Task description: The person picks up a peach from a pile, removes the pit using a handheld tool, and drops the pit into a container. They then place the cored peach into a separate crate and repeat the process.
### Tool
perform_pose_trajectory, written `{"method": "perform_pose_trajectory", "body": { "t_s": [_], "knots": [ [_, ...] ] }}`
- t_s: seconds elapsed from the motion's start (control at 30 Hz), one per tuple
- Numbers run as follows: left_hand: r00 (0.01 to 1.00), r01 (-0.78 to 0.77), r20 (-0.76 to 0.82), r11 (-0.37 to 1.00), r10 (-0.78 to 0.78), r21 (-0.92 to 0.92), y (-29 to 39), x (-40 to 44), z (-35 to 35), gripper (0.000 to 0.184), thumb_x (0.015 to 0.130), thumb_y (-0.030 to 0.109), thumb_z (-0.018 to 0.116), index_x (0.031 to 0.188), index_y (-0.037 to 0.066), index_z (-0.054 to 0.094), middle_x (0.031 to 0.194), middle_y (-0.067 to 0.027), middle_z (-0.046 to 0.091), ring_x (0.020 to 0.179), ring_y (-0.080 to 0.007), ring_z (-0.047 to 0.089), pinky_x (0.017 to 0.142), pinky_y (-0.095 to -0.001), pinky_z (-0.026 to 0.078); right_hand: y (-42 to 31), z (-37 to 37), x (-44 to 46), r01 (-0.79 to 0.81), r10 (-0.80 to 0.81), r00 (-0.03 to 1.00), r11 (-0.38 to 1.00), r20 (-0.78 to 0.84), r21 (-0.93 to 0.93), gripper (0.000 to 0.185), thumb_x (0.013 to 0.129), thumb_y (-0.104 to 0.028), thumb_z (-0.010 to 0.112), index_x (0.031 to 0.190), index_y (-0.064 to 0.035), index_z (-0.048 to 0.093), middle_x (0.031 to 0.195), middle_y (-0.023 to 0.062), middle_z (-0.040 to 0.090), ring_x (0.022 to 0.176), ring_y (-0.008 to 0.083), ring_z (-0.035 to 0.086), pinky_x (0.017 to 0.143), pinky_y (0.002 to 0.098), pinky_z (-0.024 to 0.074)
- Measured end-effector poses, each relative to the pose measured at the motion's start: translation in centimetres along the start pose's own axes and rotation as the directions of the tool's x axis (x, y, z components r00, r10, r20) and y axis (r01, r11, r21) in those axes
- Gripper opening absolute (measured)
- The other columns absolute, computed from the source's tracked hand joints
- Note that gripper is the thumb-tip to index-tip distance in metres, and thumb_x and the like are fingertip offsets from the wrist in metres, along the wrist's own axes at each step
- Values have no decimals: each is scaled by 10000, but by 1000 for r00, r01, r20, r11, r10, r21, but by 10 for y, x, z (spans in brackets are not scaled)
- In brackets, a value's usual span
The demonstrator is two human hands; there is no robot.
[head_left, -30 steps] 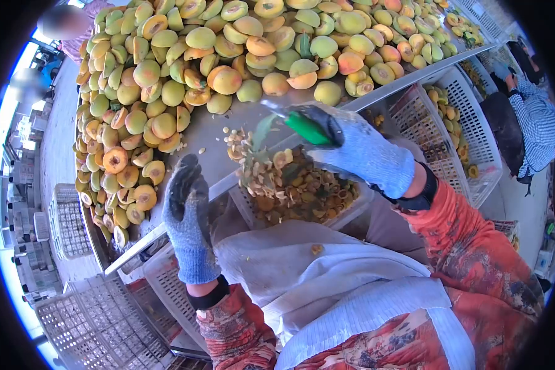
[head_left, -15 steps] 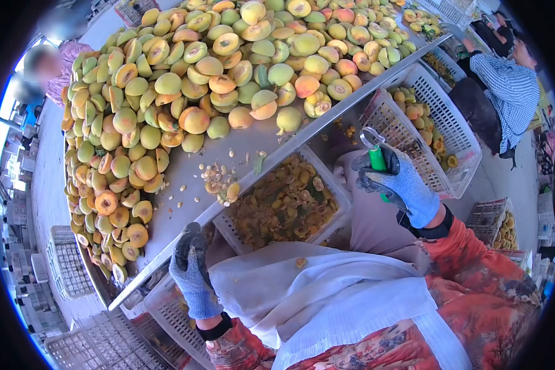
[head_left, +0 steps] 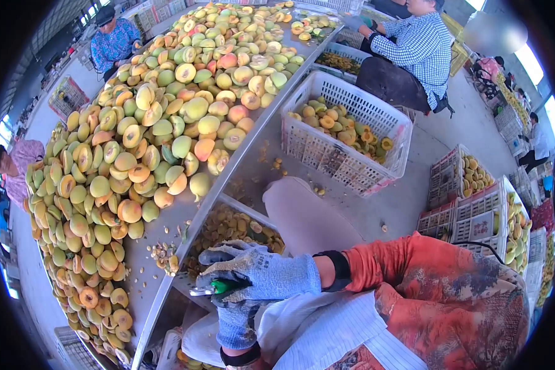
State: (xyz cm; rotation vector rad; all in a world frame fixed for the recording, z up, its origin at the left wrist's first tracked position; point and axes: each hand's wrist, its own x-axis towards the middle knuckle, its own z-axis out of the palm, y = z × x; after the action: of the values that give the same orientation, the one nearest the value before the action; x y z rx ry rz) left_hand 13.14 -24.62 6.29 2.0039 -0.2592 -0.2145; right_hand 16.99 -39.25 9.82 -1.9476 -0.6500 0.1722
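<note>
My right hand [head_left: 268, 274], in a blue glove with dark fingers, is closed on a green-handled tool [head_left: 225, 285] whose metal end points left. My left hand [head_left: 237, 324], gloved alike, is directly below and touches it; its fingers are mostly hidden under the right one. Both are over my lap, beside the metal table edge. Behind them a crate of fruit scraps [head_left: 228, 228] sits below the table. A small heap of pits [head_left: 164, 258] lies on the table near the edge, and halved fruit [head_left: 129, 209] is piled high beyond it.
A white crate of fruit [head_left: 345, 132] stands on the floor ahead to the right. A co-worker in a checked shirt [head_left: 419, 52] sits past it. Two people are across the table at the left. More filled crates [head_left: 475, 216] stand at the right.
The view has swung to the right. My right hand has come across with the green tool and now meets my left hand, which was apart from it before.
</note>
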Motion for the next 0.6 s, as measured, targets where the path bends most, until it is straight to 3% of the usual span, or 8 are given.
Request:
{"method": "perform_pose_trajectory", "body": {
  "t_s": [0.03, 0.1, 0.2, 0.27, 0.37, 0.43, 0.5, 0.6],
  "knots": [
    [995, 87, -23, 981, -93, -173, -9, 8, 3, 486, 736, 187, 655, 1136, 1, 450, 1089, -109, 497, 975, -180, 510, 860, -292, 409, -4, -11, -1, 166, -179, 979, 977, -97, -135, 396, 816, -224, 612, 1194, -144, 525, 1201, 97, 523, 1095, 264, 508, 943, 366, 390],
    [952, 220, -49, 787, -302, -577, 31, 22, -4, 333, 690, 18, 662, 1006, 1, 558, 901, -140, 601, 822, -251, 609, 760, -345, 501, 12, -38, -3, -87, 129, 992, 608, 10, 789, 345, 884, -201, 532, 1200, -70, 498, 1170, 65, 544, 1049, 208, 539, 907, 333, 424],
    [974, 2, -148, 653, -174, -757, 35, 40, -26, 240, 710, 82, 637, 900, -33, 547, 872, -182, 592, 800, -287, 611, 697, -386, 533, 60, -128, -33, -28, 450, 808, 674, -380, 738, 304, 884, -206, 536, 1087, 21, 535, 982, 64, 604, 878, 130, 581, 743, 257, 482],
    [934, -119, -336, 780, -122, -615, 24, 43, -54, 254, 709, 103, 647, 898, -30, 543, 859, -196, 583, 770, -309, 614, 666, -413, 540, 185, -146, -109, -416, 653, 602, 747, -459, 518, 256, 897, -232, 519, 995, -2, 578, 898, 80, 629, 772, 151, 606, 683, 266, 481],
    [860, -199, -507, 883, -50, -424, 23, 59, -102, 335, 767, 177, 589, 987, -66, 520, 916, -174, 602, 813, -278, 599, 716, -346, 499, 293, -88, -261, -805, 940, 315, 194, 128, 561, 244, 872, -262, 517, 884, -39, 616, 683, 31, 583, 590, 133, 549, 506, 236, 429],
    [758, -208, -644, 898, -102, -388, 17, 69, -123, 377, 726, 147, 656, 1013, -60, 529, 953, -196, 612, 813, -317, 613, 712, -370, 518, 309, -27, -326, -946, 901, 228, 295, 369, -134, 230, 886, -244, 488, 911, -48, 607, 720, 29, 575, 607, 118, 541, 540, 244, 441],
    [715, 21, -682, 971, 152, 238, -11, 73, -169, 343, 738, 174, 652, 966, -56, 538, 901, -172, 626, 752, -283, 619, 667, -334, 520, 296, 5, -334, -981, 907, 19, 98, 421, -168, 233, 884, -248, 492, 920, -47, 605, 729, 29, 578, 614, 117, 544, 546, 244, 443],
    [780, 189, -498, 616, 379, 765, -26, 108, -206, 319, 750, 201, 648, 918, -51, 548, 849, -147, 641, 691, -248, 624, 621, -298, 522, 287, 19, -318, -996, 936, -73, -53, 344, -68, 240, 881, -253, 498, 934, -45, 603, 742, 30, 584, 626, 116, 549, 555, 245, 446]
  ]
}}
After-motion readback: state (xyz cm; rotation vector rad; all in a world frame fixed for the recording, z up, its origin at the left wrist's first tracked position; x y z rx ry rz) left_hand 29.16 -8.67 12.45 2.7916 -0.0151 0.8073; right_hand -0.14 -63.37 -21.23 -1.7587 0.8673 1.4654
